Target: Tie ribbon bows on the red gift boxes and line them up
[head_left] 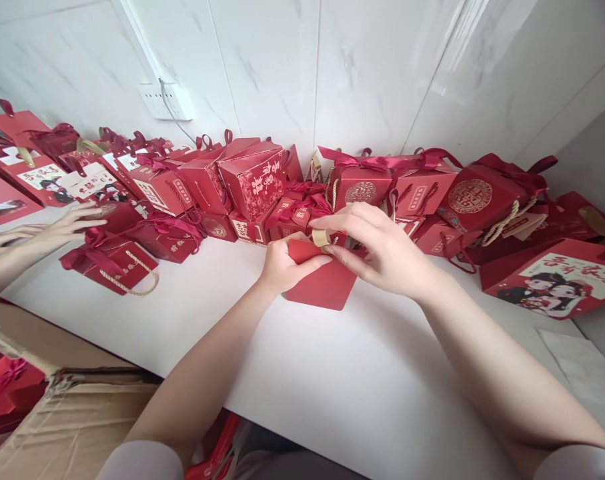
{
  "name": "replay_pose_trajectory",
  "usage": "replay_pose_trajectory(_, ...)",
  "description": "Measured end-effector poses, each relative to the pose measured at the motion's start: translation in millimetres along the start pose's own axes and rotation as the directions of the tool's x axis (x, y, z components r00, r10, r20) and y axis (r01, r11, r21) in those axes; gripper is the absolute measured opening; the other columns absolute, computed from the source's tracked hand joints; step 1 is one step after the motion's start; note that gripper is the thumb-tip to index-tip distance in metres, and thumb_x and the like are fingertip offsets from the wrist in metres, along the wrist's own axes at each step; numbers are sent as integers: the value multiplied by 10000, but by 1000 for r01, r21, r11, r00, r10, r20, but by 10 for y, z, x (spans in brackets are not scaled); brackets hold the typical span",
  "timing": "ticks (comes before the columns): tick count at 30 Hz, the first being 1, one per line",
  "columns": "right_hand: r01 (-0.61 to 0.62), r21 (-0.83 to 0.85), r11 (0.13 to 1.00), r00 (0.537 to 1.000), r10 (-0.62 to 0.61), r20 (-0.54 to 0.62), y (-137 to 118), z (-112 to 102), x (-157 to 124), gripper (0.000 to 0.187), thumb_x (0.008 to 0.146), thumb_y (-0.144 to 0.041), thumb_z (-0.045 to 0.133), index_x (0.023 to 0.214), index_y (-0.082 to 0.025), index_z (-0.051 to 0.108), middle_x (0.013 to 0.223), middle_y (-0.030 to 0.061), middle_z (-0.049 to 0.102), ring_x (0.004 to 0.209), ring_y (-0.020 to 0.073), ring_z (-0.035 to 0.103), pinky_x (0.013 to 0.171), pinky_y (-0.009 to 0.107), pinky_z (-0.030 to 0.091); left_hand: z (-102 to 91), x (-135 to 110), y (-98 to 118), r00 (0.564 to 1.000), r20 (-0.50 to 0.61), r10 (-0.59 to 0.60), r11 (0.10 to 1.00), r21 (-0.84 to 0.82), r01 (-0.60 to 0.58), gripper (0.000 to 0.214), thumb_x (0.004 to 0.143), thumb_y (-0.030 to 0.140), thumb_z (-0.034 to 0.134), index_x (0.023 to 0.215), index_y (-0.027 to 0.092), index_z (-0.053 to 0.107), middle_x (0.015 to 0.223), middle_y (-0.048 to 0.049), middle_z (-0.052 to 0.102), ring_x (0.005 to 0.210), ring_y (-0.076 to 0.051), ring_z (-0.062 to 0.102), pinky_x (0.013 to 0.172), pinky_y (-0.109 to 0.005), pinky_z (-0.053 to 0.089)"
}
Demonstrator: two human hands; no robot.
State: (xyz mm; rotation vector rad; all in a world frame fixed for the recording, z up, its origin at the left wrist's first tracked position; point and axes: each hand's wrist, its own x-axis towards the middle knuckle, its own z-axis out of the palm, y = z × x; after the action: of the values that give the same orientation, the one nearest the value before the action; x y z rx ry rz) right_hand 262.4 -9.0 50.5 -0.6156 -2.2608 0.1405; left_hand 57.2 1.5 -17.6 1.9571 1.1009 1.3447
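A red gift box (pixel 322 287) stands on the white table in front of me, its plain side facing me. My left hand (pixel 282 267) grips its left side, with the thumb laid along the upper edge. At the top of the box, my right hand (pixel 377 247) pinches a gold ribbon loop (pixel 321 238) between thumb and fingers. The far side of the box is hidden behind my hands. Just behind stand more red boxes with dark red bows, one of them a box with a round gold emblem (pixel 361 192).
Red gift boxes line the wall, some stacked, including a box with a couple's picture (pixel 557 283) at right. A box with a rope handle (pixel 117 267) stands left, near another person's hands (pixel 67 230). An open cardboard carton (pixel 77 427) holds red items at lower left. A power socket (pixel 167 101) is on the wall.
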Motion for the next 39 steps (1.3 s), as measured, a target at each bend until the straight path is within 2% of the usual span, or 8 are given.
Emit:
replay_pose_trajectory(3,28,31,999,999,-29,42,-19,-73,11,532,957,-249,543,1469,-309,413,1382,65,562,1259,318,545,1049,552,474,-11,14,-31,1000,-5,-22,1000,12,22,266,746,419,776,804,176,684,807,-44,711,752,-205,672,713,-308,524)
replay_pose_trajectory(6,94,30,995,994,-96,45,-57,-14,27,611,962,-203,515,1529,-286,300,1566,74,391,1414,305,400,1154,542,353,-9,17,-80,1000,-9,3,1000,11,-3,281,725,420,790,798,167,692,789,-39,710,738,-197,670,693,-295,518)
replay_pose_trajectory(9,118,-38,992,993,-116,35,-62,86,30,484,965,-146,483,1425,-292,455,1410,74,559,1326,274,500,1182,548,280,0,18,-103,999,-27,46,999,5,-46,274,719,398,797,840,169,707,792,-30,720,752,-192,673,685,-279,512)
replay_pose_trajectory(12,96,-83,992,995,-98,-20,-35,62,17,333,958,-153,507,1263,-254,593,1108,83,665,1088,263,616,1041,504,432,-1,25,-89,999,-33,-7,1000,14,7,283,704,401,810,804,165,690,756,-20,703,718,-176,650,656,-267,501)
replay_pose_trajectory(15,44,-100,994,999,-43,19,-12,-108,-1,248,951,-179,543,1179,-209,635,958,88,672,924,260,629,819,425,518,-17,38,-81,998,-17,-68,998,-10,67,308,702,426,805,759,163,656,722,-12,672,672,-155,619,617,-256,483)
replay_pose_trajectory(22,-80,-16,997,981,81,175,2,-426,-46,143,925,-174,581,999,-233,688,950,38,725,776,202,658,627,327,518,-38,56,-146,993,-40,-107,994,-27,106,306,669,397,824,729,167,631,730,-11,679,680,-153,632,617,-250,487)
replay_pose_trajectory(32,-158,-13,987,961,157,227,-19,-523,-64,158,929,-200,567,910,-258,713,880,10,747,726,206,685,615,345,529,-38,63,-132,993,-58,-108,994,-22,107,285,654,368,833,722,164,645,727,-16,696,683,-163,655,615,-251,511)
replay_pose_trajectory(39,-274,-42,961,942,277,192,11,-498,-72,116,906,-337,640,903,-232,688,815,22,731,694,209,684,611,337,517,-36,58,-141,992,-66,-107,994,-24,106,297,670,392,825,729,168,639,739,-20,696,691,-165,661,624,-259,522)
